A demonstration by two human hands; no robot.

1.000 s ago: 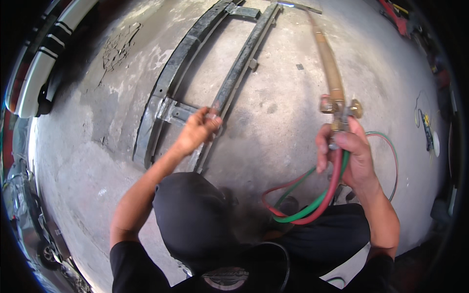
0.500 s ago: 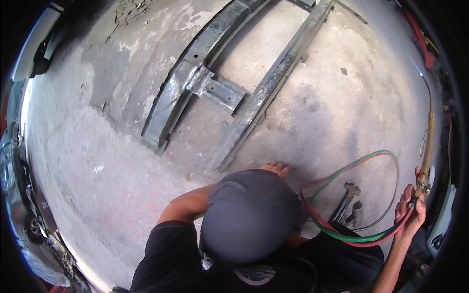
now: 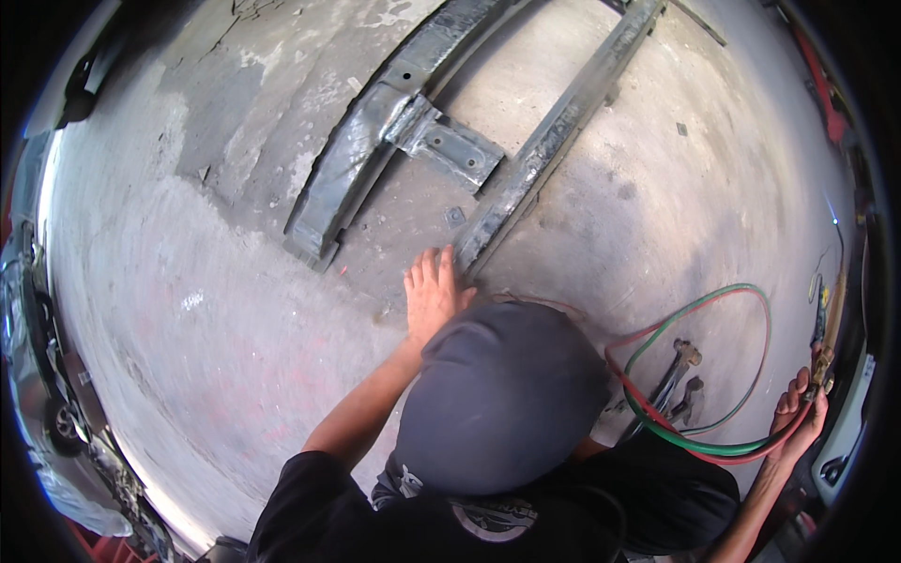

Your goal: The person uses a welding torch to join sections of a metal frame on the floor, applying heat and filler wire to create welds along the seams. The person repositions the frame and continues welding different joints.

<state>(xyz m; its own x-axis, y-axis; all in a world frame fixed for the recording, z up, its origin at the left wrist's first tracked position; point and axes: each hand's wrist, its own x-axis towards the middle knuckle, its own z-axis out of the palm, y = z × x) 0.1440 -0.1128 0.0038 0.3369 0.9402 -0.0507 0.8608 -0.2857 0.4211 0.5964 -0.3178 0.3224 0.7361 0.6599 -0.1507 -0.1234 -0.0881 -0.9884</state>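
Observation:
My right hand [image 3: 798,413] is wrapped round the lower end of a brass gas torch [image 3: 830,333], far out on the right. The torch points away from me, with a small bright spot at its thin tip. Red and green hoses [image 3: 699,446] run from it and loop over the floor. My left hand [image 3: 434,293] reaches forward with fingers stretched out, at the near end of a straight steel bar [image 3: 540,150]; whether it touches the bar I cannot tell. Left of the bar lies a curved steel beam [image 3: 343,169] with a bracket [image 3: 450,150] sticking out toward the bar.
A hammer [image 3: 680,366] and a second metal tool [image 3: 691,399] lie inside the hose loop. A small square metal piece [image 3: 454,217] rests on the concrete floor [image 3: 235,347] between beam and bar. A dark cap [image 3: 502,394] covers the lower middle. Vehicle parts [image 3: 70,422] line the left edge.
My left hand has come out from behind the cap and moved forward and left to the bar's end. The whole view has shifted slightly. My right hand still holds the torch.

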